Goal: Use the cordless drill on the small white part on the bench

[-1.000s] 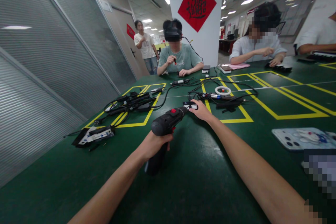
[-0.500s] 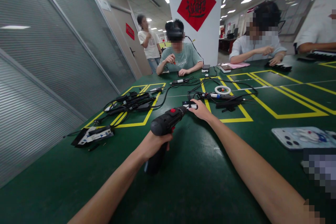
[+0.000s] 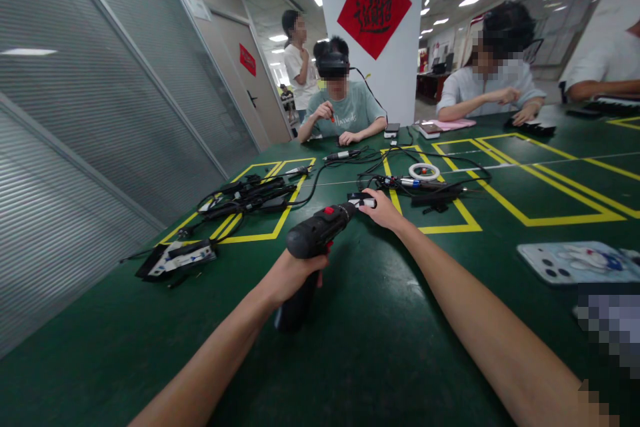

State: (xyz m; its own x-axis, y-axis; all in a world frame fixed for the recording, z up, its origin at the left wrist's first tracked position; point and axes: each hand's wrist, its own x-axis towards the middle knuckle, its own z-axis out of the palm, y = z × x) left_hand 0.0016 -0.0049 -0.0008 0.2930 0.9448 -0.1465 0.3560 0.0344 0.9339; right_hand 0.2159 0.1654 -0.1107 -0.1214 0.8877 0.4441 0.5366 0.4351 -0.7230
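A black cordless drill point(image 3: 320, 230) with a red switch stands out over the middle of the table, its chuck pointing away from me. My left hand point(image 3: 300, 273) is wrapped round its handle, a finger by the red trigger. Beyond the chuck, my right hand point(image 3: 383, 210) grips a small black and white piece point(image 3: 363, 200) with bent fingers. The drill's tip meets or nearly meets that piece; whether they touch I cannot tell. The piece's kind is too small to make out, and my fingers cover part of it.
Tangled black cables and tools point(image 3: 250, 193) lie at the left, near an opened packet point(image 3: 180, 257). A white ring of tape point(image 3: 424, 172) and a pen-like tool point(image 3: 410, 183) lie beyond my right hand. A phone point(image 3: 575, 263) rests at the right. Several people are around the table.
My hands, the drill and the small piece hold almost the same position. In the background, the standing person has moved to the right.
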